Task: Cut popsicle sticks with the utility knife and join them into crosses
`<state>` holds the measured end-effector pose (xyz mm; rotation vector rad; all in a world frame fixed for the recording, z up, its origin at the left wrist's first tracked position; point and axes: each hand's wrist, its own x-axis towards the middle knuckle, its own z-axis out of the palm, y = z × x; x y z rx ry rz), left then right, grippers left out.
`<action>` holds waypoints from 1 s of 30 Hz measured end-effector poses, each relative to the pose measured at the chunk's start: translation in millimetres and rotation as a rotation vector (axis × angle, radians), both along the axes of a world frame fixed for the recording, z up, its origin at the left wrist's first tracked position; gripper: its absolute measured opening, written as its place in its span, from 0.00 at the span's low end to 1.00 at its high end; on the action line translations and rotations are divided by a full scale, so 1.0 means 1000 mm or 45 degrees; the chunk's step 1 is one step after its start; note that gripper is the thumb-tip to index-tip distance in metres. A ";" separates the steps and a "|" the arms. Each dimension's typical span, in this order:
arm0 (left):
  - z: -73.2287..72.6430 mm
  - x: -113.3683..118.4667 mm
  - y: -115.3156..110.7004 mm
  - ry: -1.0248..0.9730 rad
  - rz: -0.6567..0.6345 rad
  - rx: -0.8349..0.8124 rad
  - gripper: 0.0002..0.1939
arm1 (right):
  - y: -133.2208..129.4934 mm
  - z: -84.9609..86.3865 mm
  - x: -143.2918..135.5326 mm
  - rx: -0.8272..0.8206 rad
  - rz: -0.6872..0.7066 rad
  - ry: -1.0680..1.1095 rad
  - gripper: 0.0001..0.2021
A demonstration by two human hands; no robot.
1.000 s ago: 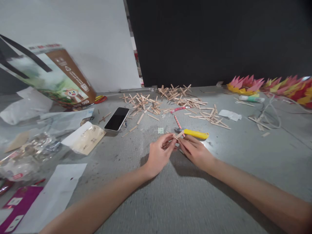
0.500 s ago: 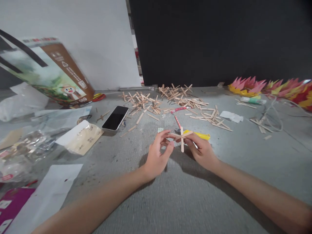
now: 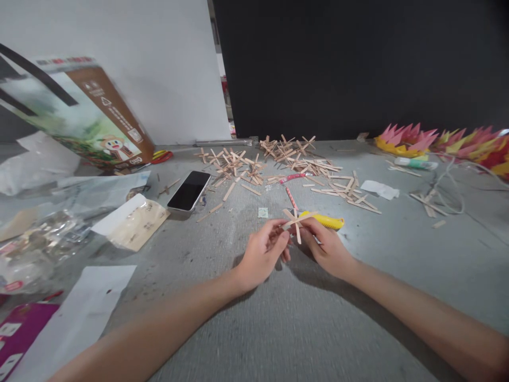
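Between my two hands, a little above the grey table, is a star of crossed wooden craft sticks (image 3: 296, 220). My left hand (image 3: 264, 252) pinches its left side with thumb and fingers. On the other side my right hand (image 3: 326, 246) has closed around the star's right stick. Just behind my right hand lies a yellow utility knife (image 3: 328, 220), partly covered by the hand and the star. A red-and-white patterned strip (image 3: 291, 198) rests beyond the star, and a small pale square (image 3: 263, 213) lies to its left.
Loose and crossed craft sticks (image 3: 234, 164) are heaped at the back. To the left are a phone (image 3: 189, 190), an envelope (image 3: 131, 223), plastic bags and a paper bag (image 3: 91, 116). A glue stick (image 3: 416, 163), cable and pink-yellow paper crowns (image 3: 405, 142) lie at the right.
The star has tilted and turned slightly between my hands. My left fingers have closed in on its left side, uncovering the small pale square behind them.
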<state>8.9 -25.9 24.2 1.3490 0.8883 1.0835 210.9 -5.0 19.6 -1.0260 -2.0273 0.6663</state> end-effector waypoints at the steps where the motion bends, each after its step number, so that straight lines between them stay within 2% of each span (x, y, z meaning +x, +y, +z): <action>1: 0.000 0.000 -0.001 0.003 -0.003 0.003 0.18 | 0.000 0.000 0.000 -0.007 0.011 -0.009 0.12; 7: 0.001 -0.001 0.000 -0.022 0.045 0.013 0.15 | 0.000 -0.002 -0.001 -0.026 0.080 -0.008 0.10; 14: -0.001 -0.001 -0.002 -0.030 0.022 0.030 0.15 | 0.003 -0.001 -0.001 0.095 0.154 0.026 0.09; 21: -0.002 0.000 0.000 -0.122 -0.023 -0.057 0.18 | 0.002 -0.001 -0.002 0.210 0.079 0.057 0.10; 23: 0.001 0.001 0.001 -0.184 -0.092 -0.169 0.23 | 0.002 -0.003 -0.002 0.225 0.060 0.042 0.10; 26: 0.007 0.001 0.004 -0.277 -0.283 -0.322 0.28 | 0.003 -0.005 -0.002 0.197 0.058 0.012 0.10; 30: 0.012 -0.003 0.007 -0.285 -0.348 -0.333 0.33 | 0.006 -0.005 -0.002 0.167 0.069 0.009 0.11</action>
